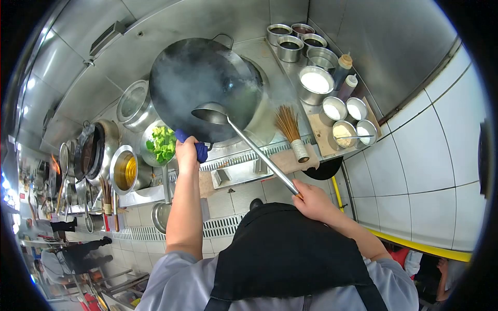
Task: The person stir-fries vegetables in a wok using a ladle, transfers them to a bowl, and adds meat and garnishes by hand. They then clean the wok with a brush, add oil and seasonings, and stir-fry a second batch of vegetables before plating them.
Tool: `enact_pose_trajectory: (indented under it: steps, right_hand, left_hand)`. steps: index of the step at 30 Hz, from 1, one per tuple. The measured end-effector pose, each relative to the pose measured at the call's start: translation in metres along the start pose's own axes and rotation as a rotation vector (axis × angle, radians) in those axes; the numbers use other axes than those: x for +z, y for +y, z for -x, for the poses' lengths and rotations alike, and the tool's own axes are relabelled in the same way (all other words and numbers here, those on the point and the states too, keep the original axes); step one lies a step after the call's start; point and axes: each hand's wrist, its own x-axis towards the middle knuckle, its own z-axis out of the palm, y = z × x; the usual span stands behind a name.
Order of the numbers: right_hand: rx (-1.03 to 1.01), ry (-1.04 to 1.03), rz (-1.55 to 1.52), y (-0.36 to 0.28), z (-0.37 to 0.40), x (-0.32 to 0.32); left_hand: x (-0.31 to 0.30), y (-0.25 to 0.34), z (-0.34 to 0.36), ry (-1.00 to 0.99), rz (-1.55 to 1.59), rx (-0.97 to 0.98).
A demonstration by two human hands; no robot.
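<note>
A large black wok [181,78] stands tilted over the stove, with steam drifting across its inside. My left hand [187,154] is closed round its near handle through a folded blue cloth [201,151]. In my right hand [314,201] is the handle end of a long metal ladle [255,149]. The ladle's bowl hangs over the near side of the wok, with its dark hollow facing me. Left of my left hand, a strainer [149,158] holds chopped green vegetables [162,142].
A metal pot [119,182] with yellow oil stands at left. Right of the wok lies a bamboo brush [288,124]. Metal seasoning containers [315,83] and squeeze bottles [347,88] line the right counter. A steel wall [384,46] bounds that side. People [72,259] stand farther left.
</note>
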Motion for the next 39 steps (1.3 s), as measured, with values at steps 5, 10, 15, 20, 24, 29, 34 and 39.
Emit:
enact_pose_trajectory:
  steps: [5, 10, 15, 20, 24, 29, 34, 39]
  right_hand:
    - [-0.004, 0.002, 0.015, -0.002, -0.005, -0.001]
    - [0.068, -0.044, 0.026, -0.005, -0.017, 0.000]
    - [0.096, -0.054, -0.052, 0.004, -0.012, 0.001]
    - [0.104, -0.075, -0.054, 0.003, -0.018, 0.001]
    - [0.124, -0.065, -0.131, 0.004, -0.043, 0.006]
    - [0.219, -0.002, -0.220, -0.033, -0.084, -0.034]
    - [0.083, 0.055, -0.416, -0.081, -0.123, -0.046]
    - [0.014, -0.176, -0.520, -0.171, -0.167, -0.016]
  left_hand:
    - [0.006, 0.000, 0.007, -0.022, -0.046, 0.157]
    - [0.015, -0.016, 0.039, -0.003, -0.121, 0.446]
    - [0.004, -0.057, 0.055, 0.134, -0.347, 0.630]
    - [-0.006, -0.070, 0.047, 0.030, -0.350, 0.578]
    - [0.012, -0.035, 0.048, 0.035, -0.031, 0.244]
    - [0.034, -0.027, 0.014, 0.091, 0.333, -0.127]
    - [0.048, -0.020, -0.012, -0.096, 0.470, -0.530]
    - [0.075, -0.049, -0.042, -0.171, 0.616, -0.506]
